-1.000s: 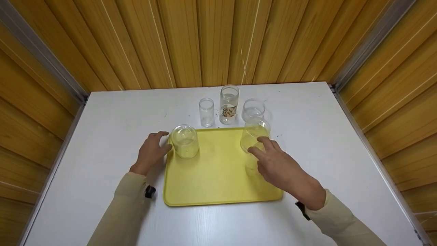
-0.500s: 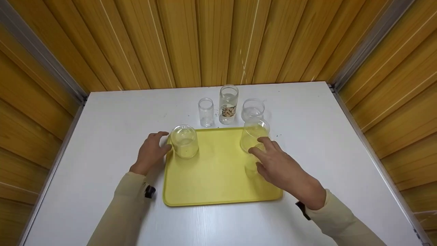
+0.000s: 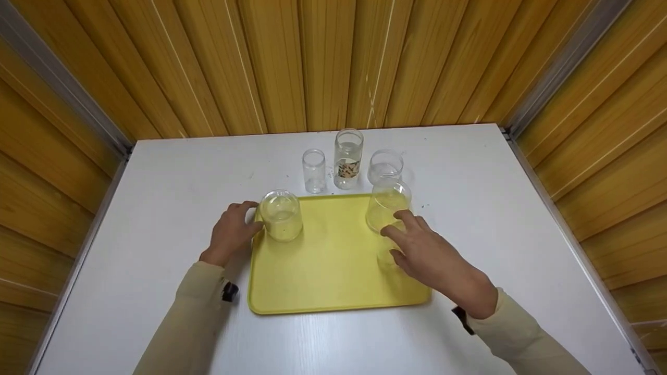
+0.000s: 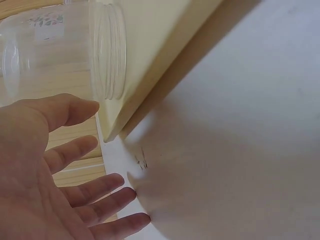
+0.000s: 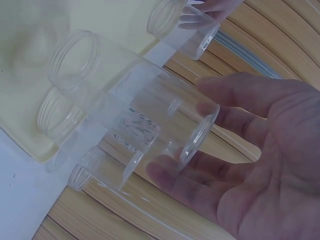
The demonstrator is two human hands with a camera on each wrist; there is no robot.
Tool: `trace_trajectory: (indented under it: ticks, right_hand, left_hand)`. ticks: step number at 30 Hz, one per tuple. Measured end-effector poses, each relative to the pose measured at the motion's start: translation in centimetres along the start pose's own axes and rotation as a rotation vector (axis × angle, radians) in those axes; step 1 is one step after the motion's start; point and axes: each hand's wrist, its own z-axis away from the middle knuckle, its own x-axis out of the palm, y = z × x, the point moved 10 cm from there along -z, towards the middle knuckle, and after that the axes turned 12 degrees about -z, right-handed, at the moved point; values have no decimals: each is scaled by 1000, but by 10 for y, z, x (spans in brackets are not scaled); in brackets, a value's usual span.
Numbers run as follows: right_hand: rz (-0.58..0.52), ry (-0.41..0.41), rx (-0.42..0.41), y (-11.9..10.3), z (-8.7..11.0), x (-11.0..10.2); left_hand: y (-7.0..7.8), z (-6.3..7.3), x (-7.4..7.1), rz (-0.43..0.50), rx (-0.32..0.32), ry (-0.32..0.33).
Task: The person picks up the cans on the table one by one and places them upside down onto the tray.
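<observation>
My left hand (image 3: 229, 232) is beside a clear jar (image 3: 282, 216) at the tray's back left corner; its fingers spread loosely in the left wrist view. That jar stands upside down, its threaded mouth on the yellow tray (image 3: 318, 281). On the tray's right side, my right hand (image 3: 424, 250) holds another clear jar (image 5: 125, 100) by its base end, thumb and fingers curved around it. This jar's threaded mouth faces the tray, and a small printed label shows on its side. Just behind it, a further upturned clear jar (image 3: 379, 205) sits at the tray's back right.
Past the tray's back edge stand a small clear jar (image 3: 315, 174), a tall jar with a patterned label (image 3: 348, 168) and a wide low jar (image 3: 385, 165). Wood-patterned panels (image 3: 323, 67) enclose the white table (image 3: 193, 172) at the back and sides.
The right hand has shifted very slightly to the right with its jar. Left hand and other jars look the same.
</observation>
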Motion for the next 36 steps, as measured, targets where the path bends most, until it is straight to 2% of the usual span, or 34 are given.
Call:
trace_trajectory:
  ticks: [8, 24, 36]
  right_hand:
    - [-2, -35, 51, 5, 0, 2]
    - [14, -28, 29, 6, 2, 3]
    - [11, -52, 52, 11, 2, 7]
  left_hand:
    - [0, 0, 1, -40, -2, -11]
    - [2, 3, 5, -211, 37, 25]
    - [7, 5, 1, -270, 63, 37]
